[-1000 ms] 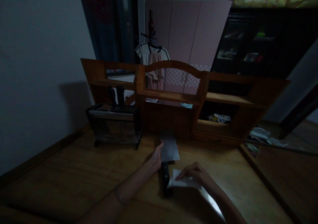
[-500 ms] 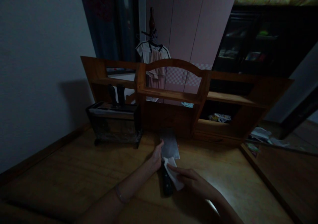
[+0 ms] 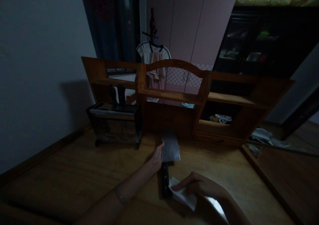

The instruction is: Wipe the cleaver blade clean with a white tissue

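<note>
A cleaver (image 3: 170, 148) with a broad grey blade and a black riveted handle (image 3: 165, 181) points away from me above the wooden tabletop. My left hand (image 3: 157, 156) is closed around the blade from the left and below, its thumb along the blade's left edge; fingertips just show on the far right side. Pinched in my right hand (image 3: 196, 185) is a white tissue (image 3: 184, 197), its upper corner against the right side of the handle near the butt end. Part of the right fingers is hidden behind the tissue and hand.
At the left stands a knife block (image 3: 114, 123) with two black-handled knives in it. A wooden shelf unit (image 3: 171, 95) runs along the table's back, with small crumpled items in its right compartment. A raised wooden edge (image 3: 264, 175) borders the right side.
My right hand has drawn the tissue down the handle from near the blade to the butt end, slightly rightward. My left hand and the cleaver stay almost still.
</note>
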`<state>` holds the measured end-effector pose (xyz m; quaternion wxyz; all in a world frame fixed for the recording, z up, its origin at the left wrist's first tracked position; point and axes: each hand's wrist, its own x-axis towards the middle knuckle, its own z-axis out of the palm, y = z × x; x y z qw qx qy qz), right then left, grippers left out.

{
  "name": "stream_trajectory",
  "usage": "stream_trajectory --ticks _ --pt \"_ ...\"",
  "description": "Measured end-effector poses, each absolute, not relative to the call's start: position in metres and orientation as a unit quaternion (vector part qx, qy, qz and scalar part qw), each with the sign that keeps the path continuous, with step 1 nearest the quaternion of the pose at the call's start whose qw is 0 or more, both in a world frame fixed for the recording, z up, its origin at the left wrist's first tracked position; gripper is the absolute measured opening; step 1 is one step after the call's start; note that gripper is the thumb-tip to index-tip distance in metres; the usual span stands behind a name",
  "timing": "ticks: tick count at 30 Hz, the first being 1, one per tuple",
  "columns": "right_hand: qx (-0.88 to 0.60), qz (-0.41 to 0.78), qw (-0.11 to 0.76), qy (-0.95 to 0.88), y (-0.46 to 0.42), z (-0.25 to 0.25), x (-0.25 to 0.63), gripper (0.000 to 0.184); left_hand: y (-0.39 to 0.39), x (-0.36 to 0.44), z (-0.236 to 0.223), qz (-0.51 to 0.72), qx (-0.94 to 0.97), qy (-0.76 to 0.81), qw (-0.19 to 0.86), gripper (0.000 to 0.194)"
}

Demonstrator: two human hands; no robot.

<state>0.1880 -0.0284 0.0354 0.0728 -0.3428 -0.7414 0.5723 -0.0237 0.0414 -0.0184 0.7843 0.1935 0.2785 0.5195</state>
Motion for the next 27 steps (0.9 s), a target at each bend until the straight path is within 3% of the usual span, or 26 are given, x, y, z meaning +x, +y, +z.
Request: stream_trajectory --ticks 13,27 --pt "-0.419 0.494 0.356 -0.673 -0.018 0.036 0.183 0.04 0.039 -0.022 -0.017 0.513 0.18 0.276 0.792 0.064" --pt "-0.351 0.531 0.204 -0.744 -0.032 0.03 0.166 0.048 0.043 -0.022 -0.025 0.534 0.18 0.301 0.769 0.061"
